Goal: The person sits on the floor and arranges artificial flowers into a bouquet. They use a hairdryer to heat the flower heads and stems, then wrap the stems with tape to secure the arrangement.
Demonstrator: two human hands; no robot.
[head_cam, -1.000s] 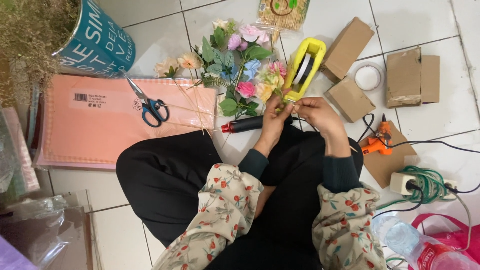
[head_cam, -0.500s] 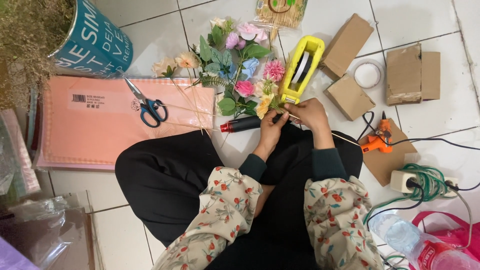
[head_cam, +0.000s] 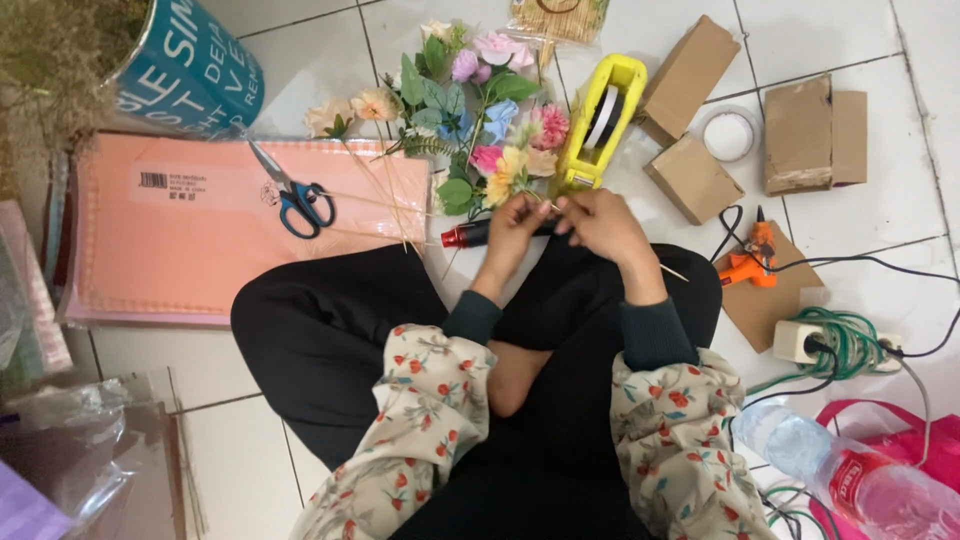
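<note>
I sit cross-legged on a white tiled floor. My left hand (head_cam: 515, 228) and my right hand (head_cam: 605, 225) meet above my knees, both pinching a thin wooden stick (head_cam: 672, 271) that carries a small yellow artificial flower (head_cam: 508, 168). The stick's end pokes out past my right wrist. A bunch of artificial flowers (head_cam: 470, 110) lies just beyond my hands. Under my left hand lies a dark tube with a red cap (head_cam: 465, 235). A yellow tape dispenser (head_cam: 600, 122) rests just above my right hand.
Blue-handled scissors (head_cam: 297, 198) lie on a pink sheet pad (head_cam: 180, 230) at left. A teal bucket (head_cam: 190, 70) holds dried grass. Cardboard boxes (head_cam: 693, 178), a tape roll (head_cam: 729, 134), an orange glue gun (head_cam: 750, 262), a power strip (head_cam: 800, 340) and a water bottle (head_cam: 840, 470) lie to the right.
My hands have drawn back from the tape dispenser toward my lap, and the yellow flower on its stick has come along with them.
</note>
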